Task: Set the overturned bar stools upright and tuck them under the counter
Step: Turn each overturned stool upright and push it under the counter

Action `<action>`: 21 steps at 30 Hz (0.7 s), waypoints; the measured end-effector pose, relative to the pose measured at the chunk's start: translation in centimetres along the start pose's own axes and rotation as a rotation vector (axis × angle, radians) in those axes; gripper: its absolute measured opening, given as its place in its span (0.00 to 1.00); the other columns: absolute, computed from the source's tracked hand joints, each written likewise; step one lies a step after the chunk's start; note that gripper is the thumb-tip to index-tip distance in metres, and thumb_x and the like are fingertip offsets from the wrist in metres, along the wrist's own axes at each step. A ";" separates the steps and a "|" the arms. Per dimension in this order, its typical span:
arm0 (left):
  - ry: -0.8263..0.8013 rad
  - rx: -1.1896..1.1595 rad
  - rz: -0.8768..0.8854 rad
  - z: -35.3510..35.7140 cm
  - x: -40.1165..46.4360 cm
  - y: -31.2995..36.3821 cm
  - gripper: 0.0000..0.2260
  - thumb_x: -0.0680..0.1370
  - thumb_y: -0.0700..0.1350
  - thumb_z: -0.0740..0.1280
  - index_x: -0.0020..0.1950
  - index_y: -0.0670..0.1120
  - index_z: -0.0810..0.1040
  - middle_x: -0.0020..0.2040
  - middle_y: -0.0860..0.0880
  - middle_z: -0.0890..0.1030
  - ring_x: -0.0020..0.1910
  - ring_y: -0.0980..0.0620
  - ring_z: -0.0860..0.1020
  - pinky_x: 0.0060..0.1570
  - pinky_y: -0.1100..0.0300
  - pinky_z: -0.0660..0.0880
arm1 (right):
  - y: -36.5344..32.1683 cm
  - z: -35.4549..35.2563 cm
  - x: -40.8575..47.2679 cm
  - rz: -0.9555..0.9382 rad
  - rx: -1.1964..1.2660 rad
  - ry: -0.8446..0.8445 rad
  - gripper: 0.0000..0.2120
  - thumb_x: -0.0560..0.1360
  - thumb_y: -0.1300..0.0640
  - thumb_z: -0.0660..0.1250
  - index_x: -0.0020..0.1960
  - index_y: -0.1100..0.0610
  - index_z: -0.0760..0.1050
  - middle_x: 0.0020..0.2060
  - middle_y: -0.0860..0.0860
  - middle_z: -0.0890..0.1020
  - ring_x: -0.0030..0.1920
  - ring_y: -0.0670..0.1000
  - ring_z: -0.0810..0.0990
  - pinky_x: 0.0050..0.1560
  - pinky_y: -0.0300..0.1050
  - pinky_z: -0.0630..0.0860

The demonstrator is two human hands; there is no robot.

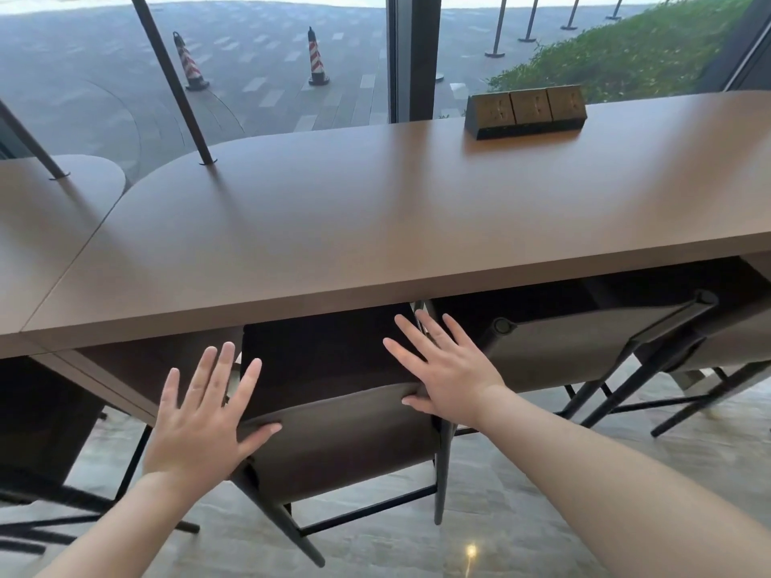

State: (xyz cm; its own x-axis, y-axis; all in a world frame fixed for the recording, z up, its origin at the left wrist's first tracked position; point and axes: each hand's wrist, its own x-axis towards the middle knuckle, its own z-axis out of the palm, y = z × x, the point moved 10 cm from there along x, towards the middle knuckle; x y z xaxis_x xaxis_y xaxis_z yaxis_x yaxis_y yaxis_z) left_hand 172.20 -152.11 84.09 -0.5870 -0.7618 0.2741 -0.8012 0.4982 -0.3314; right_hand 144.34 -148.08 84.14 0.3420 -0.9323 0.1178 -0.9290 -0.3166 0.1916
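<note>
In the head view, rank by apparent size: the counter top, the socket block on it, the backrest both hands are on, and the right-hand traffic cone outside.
1. counter top
2. backrest, under both open hands
3. socket block
4. traffic cone, though it stands far off outside, so its true size is unsure.

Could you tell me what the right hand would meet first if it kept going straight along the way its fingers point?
Most likely the front edge of the counter. The right hand lies flat over the stool, fingers aimed forward toward that edge. Depth is unclear, so it might instead pass just beneath the counter.
</note>
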 end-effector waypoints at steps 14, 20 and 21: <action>-0.058 -0.042 -0.001 1.5 1.5 -4.1 0.44 0.73 0.74 0.52 0.79 0.44 0.59 0.80 0.38 0.52 0.79 0.39 0.52 0.74 0.36 0.47 | -2.7 0.5 2.0 0.064 -0.001 0.025 0.40 0.74 0.35 0.66 0.79 0.52 0.57 0.79 0.58 0.56 0.78 0.63 0.54 0.74 0.64 0.55; -0.095 -0.050 -0.018 1.8 2.3 -5.7 0.44 0.72 0.74 0.52 0.78 0.43 0.60 0.79 0.36 0.56 0.79 0.40 0.54 0.74 0.37 0.46 | -3.8 0.3 2.9 0.075 -0.003 0.034 0.39 0.74 0.36 0.65 0.78 0.53 0.59 0.78 0.58 0.57 0.77 0.63 0.56 0.74 0.63 0.56; -0.091 -0.056 -0.015 1.9 2.4 -5.9 0.44 0.72 0.73 0.52 0.78 0.44 0.60 0.79 0.36 0.56 0.79 0.41 0.52 0.74 0.37 0.45 | -3.9 0.2 3.1 0.077 -0.006 0.035 0.39 0.74 0.36 0.65 0.78 0.53 0.59 0.78 0.58 0.57 0.77 0.63 0.56 0.74 0.62 0.56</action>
State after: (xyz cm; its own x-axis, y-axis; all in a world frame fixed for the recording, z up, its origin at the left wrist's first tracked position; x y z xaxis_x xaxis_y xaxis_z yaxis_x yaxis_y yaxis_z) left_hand 175.71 -157.66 85.02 -0.5642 -0.8024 0.1942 -0.8164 0.5073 -0.2759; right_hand 148.98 -149.74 83.54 0.2742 -0.9472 0.1662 -0.9519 -0.2427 0.1869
